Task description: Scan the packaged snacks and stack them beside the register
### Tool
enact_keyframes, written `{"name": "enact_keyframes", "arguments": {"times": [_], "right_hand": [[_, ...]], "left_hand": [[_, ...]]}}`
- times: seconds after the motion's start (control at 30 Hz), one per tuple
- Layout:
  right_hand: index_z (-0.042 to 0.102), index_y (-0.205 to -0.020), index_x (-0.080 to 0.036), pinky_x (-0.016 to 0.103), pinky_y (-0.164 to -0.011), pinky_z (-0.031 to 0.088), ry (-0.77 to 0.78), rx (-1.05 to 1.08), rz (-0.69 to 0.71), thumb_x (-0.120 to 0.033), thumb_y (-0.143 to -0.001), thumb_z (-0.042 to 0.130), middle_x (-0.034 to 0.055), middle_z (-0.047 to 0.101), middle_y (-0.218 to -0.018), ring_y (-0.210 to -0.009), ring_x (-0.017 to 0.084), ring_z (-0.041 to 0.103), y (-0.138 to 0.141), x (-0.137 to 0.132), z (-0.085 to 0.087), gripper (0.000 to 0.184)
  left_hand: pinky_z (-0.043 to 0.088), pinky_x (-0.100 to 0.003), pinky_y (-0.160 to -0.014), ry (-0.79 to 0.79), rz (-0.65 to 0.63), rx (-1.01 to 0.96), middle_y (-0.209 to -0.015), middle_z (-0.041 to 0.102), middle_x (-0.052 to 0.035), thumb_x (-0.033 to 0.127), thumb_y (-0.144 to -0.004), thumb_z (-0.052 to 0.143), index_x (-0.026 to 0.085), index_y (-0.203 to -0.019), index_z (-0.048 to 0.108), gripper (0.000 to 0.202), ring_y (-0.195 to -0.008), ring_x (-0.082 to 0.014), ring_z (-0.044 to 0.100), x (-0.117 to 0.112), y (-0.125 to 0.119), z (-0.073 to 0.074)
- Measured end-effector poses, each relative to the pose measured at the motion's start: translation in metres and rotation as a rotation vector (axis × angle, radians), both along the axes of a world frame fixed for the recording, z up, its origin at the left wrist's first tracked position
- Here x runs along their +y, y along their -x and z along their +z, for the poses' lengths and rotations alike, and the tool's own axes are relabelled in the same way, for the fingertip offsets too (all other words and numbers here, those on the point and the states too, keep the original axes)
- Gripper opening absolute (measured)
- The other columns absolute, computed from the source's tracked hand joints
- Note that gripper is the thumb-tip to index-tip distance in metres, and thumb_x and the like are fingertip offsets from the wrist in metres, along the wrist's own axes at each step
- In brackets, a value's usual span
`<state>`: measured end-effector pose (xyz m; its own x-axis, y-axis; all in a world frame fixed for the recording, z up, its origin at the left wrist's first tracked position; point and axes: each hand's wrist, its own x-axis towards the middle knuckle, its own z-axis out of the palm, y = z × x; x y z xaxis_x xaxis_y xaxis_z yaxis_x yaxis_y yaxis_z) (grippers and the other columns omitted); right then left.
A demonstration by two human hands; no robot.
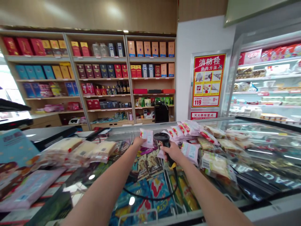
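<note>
In the head view, the left hand [139, 141] pinches the left edge of a pink packet [148, 138] over the freezer [281, 207], its fingertips partly hidden; the right hand [174, 153] has its fingers curled around the grip of a black scanner [161, 137], just beside that packet. To work well, the packet's face is best kept flat and turned toward the scanner's window, fingers off any code; whether one shows, I cannot tell. A light pinch should suit so soft a bag. The cable [176, 181] hangs in a loop below the right hand, so slack looks ample, though a wide sweep could snag it. Bread bags [103, 150] crowd the left side and more pink packets [185, 129] lie close on the right; the openest room seems to be straight up
</note>
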<state>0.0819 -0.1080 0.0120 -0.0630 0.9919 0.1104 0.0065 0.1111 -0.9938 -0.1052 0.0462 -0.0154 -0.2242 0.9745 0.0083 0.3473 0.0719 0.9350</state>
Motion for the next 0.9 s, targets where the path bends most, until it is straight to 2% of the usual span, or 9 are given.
{"name": "enact_keyframes", "arguments": {"times": [0.07, 0.13, 0.23, 0.4, 0.53, 0.7, 0.9], "right_hand": [[0.049, -0.08, -0.02, 0.025, -0.037, 0.047, 0.018, 0.004, 0.028, -0.03, -0.071, 0.07, -0.0085, 0.051, -0.047, -0.036, 0.011, 0.05, 0.002, -0.001, -0.002, 0.025], [0.048, -0.08, -0.02, 0.026, -0.037, 0.046, 0.04, 0.002, 0.069, -0.03, -0.071, 0.069, -0.0082, 0.051, -0.048, -0.035, 0.011, 0.049, 0.005, -0.002, -0.004, 0.024], [0.049, -0.078, -0.02, 0.025, -0.037, 0.046, 0.075, -0.021, 0.123, -0.031, -0.071, 0.069, -0.0076, 0.051, -0.048, -0.035, 0.01, 0.047, 0.009, -0.004, -0.008, 0.024], [0.051, -0.076, -0.019, 0.024, -0.037, 0.045, 0.098, -0.059, 0.145, -0.034, -0.071, 0.07, -0.0066, 0.051, -0.049, -0.036, 0.01, 0.048, 0.011, -0.005, -0.014, 0.025], [0.05, -0.072, -0.019, 0.025, -0.037, 0.047, 0.093, -0.085, 0.142, -0.031, -0.072, 0.067, -0.0055, 0.052, -0.048, -0.036, 0.01, 0.048, 0.011, -0.005, -0.014, 0.021], [0.05, -0.071, -0.019, 0.026, -0.037, 0.047, 0.114, -0.107, 0.125, -0.03, -0.071, 0.065, -0.005, 0.052, -0.047, -0.036, 0.011, 0.047, 0.012, -0.007, -0.013, 0.019], [0.05, -0.067, -0.019, 0.026, -0.037, 0.048, 0.137, -0.11, 0.136, -0.033, -0.069, 0.065, -0.0053, 0.05, -0.047, -0.036, 0.01, 0.047, 0.011, -0.008, -0.013, 0.02]], "left_hand": [[0.057, -0.027, -0.066, -0.053, 0.026, -0.181, -0.091, 0.074, -0.0074, 0.011, -0.075, 0.069, 0.015, -0.101, 0.061, 0.028, -0.077, -0.019, 0.071, -0.019, 0.005, -0.008], [0.057, -0.025, -0.073, -0.144, 0.049, -0.357, -0.101, 0.073, -0.0071, 0.008, -0.078, 0.065, 0.016, -0.107, 0.059, 0.031, -0.083, -0.0159, 0.071, -0.036, 0.009, -0.017], [0.057, -0.025, -0.081, -0.222, 0.043, -0.456, -0.108, 0.072, -0.0086, 0.005, -0.077, 0.063, 0.014, -0.107, 0.06, 0.031, -0.091, -0.0157, 0.071, -0.05, 0.012, -0.025], [0.057, -0.03, -0.082, -0.242, 0.012, -0.375, -0.103, 0.074, -0.0113, 0.008, -0.071, 0.068, 0.011, -0.104, 0.063, 0.034, -0.091, -0.0205, 0.071, -0.05, 0.011, -0.029], [0.057, -0.032, -0.083, -0.252, 0.0, -0.359, -0.104, 0.074, -0.0117, 0.007, -0.072, 0.067, 0.011, -0.108, 0.062, 0.037, -0.093, -0.0212, 0.071, -0.048, 0.01, -0.031], [0.055, -0.027, -0.084, -0.248, -0.01, -0.289, -0.113, 0.071, -0.013, 0.007, -0.075, 0.063, 0.01, -0.115, 0.059, 0.041, -0.098, -0.0198, 0.069, -0.051, 0.009, -0.03], [0.055, -0.027, -0.082, -0.261, -0.004, -0.216, -0.108, 0.073, -0.0111, 0.009, -0.074, 0.065, 0.011, -0.111, 0.062, 0.037, -0.095, -0.0204, 0.07, -0.049, 0.008, -0.032]]}}
